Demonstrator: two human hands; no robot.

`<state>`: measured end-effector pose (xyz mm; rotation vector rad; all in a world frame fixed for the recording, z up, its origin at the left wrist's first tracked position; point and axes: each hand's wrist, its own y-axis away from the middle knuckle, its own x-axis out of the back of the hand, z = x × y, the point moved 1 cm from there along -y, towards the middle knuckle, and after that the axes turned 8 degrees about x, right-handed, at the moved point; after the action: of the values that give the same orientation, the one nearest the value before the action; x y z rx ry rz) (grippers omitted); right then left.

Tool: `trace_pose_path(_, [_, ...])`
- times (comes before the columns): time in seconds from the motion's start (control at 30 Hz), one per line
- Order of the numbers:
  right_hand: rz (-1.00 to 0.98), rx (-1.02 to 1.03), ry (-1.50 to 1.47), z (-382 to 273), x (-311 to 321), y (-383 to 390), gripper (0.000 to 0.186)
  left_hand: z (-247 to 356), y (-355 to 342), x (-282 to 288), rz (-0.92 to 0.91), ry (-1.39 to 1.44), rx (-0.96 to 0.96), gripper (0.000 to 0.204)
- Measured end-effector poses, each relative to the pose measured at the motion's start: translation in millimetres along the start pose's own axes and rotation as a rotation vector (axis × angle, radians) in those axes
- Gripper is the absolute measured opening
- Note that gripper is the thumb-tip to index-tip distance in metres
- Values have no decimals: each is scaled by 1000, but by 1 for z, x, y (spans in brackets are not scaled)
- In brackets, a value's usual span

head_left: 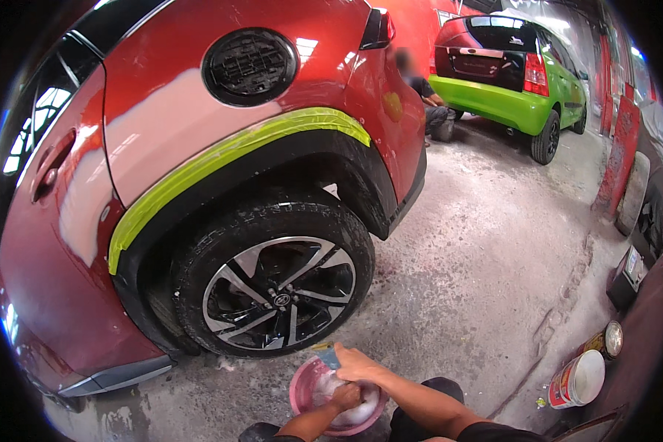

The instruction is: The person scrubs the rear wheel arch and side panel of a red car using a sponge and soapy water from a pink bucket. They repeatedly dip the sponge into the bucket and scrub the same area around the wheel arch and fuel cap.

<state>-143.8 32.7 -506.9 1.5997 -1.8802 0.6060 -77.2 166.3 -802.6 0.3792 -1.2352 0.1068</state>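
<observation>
A pink basin (296, 384) with cloudy, whitish water sits on the floor in front of me. My left hand (346, 396) is down inside the basin with its fingers curled; what they hold, if anything, is hidden. My right hand (355, 365) is over the basin's far rim, gripping a blue-grey sheet (328, 359). A small yellow piece (322, 346) shows just past that sheet. Beyond the basin stands a red car (324, 29), its wheel (281, 298) close by. Yellow-green masking tape (228, 144) follows the wheel arch, below a dull pinkish patch (155, 144).
A white bucket (586, 377) and a metal can (610, 340) stand at the right, with a dark box (628, 278) behind them. Farther off are a green car (493, 96) and a seated person (431, 99) beside it. The concrete floor (464, 272) looks stained.
</observation>
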Motion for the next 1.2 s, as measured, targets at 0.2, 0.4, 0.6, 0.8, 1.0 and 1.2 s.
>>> trace_pose_path(0.2, [298, 471, 82, -10, -20, 5, 24, 22, -28, -53, 245, 66, 46, 27])
trace_pose_path(0.4, [186, 335, -78, -27, -21, 1, 25, 30, -9, -31, -114, 111, 266, 27])
trace_pose_path(0.6, [190, 391, 72, -29, -22, 5, 18, 20, 0, -2, -208, 104, 304, 26])
trace_pose_path(0.8, [164, 383, 91, -27, -15, 11, 17, 18, 3, 5, -284, 72, 302, 26])
trace_pose_path(1.0, [184, 404, 90, -34, -19, 6, 15, 12, 17, 13, -317, 82, 344, 25])
trace_pose_path(1.2, [219, 405, 83, -30, -19, 3, 12, 13, 13, 16, -355, 70, 353, 25])
